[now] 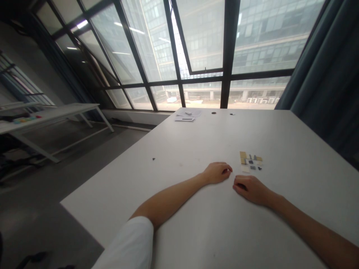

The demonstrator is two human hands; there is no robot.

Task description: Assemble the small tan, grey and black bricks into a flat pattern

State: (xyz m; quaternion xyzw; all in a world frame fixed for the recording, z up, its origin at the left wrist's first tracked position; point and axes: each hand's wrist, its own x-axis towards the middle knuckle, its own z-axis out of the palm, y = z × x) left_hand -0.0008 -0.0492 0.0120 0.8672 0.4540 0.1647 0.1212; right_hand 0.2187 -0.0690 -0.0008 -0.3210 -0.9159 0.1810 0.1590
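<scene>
- In the head view, a wide white smooth-topped counter (179,149) stretches from the near edge to a wall of black-framed glass windows (200,41) at the far side.
- The bare left hand (218,172) lies over the middle of the counter, fingers curled loosely inward and pointing right; the forearm reaches in from the near left, out of a short white fabric sleeve (131,239).
- The bare right hand (249,188) is just beside it, slightly nearer and to the right, its fingers bent toward the left hand, with a small gap between the two hands.
- I cannot tell whether either of the hands grasps anything: both are partly curled, and anything at the fingertips is too small to make out.
- Just beyond the right hand lies a compact group of small flat tan, cream, grey and black pieces (252,167), close together on the counter; the tan ones are on its far and left sides, a cream square (245,169) at its near left corner.
- A tiny dark object (153,159) lies well to the left of the hands.
- White paper sheets (185,119) lie at the far left corner.
- A round dark disc or opening (213,113) is near the far edge.
- A blue-grey cloth curtain (325,78) hangs at the far right.
</scene>
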